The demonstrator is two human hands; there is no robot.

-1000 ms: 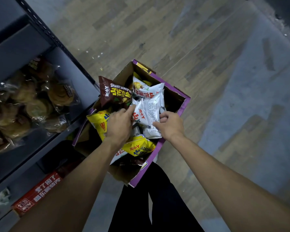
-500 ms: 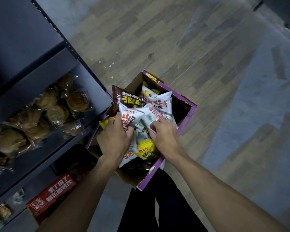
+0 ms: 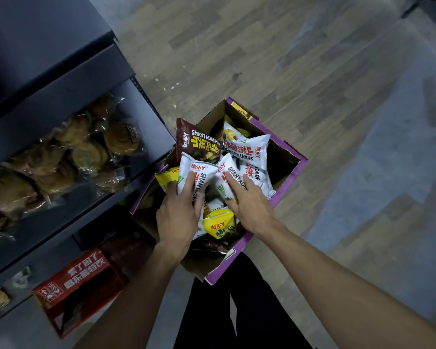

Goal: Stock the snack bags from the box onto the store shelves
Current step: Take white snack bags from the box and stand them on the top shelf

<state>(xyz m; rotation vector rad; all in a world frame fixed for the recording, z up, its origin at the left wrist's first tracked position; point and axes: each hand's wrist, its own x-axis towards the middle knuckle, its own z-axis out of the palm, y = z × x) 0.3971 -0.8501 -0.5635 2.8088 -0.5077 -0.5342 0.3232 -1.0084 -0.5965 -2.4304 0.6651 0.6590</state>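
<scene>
Left hand [image 3: 178, 215] grips a white air-puffed foil snack bag [image 3: 199, 165] inside the purple-edged cardboard box [image 3: 210, 117]. Right hand [image 3: 252, 205] has fingers flat on a second white bag [image 3: 224, 163], pinch unclear. Bags are likely light, slick and crushable, so take them by the crimped seam. Dark metal shelf [image 3: 61, 222] is at the box's 9 o'clock.

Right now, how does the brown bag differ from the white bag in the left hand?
Colour: the brown bag is dark with white and yellow print; the white bag carries red and black print.
Hold: the left hand grips the white bag; no hand touches the brown bag.
Place: the brown bag stands at the far-left rim of the box; the white bag sits nearer the middle.
Both carry SHANYAO lettering.
</scene>
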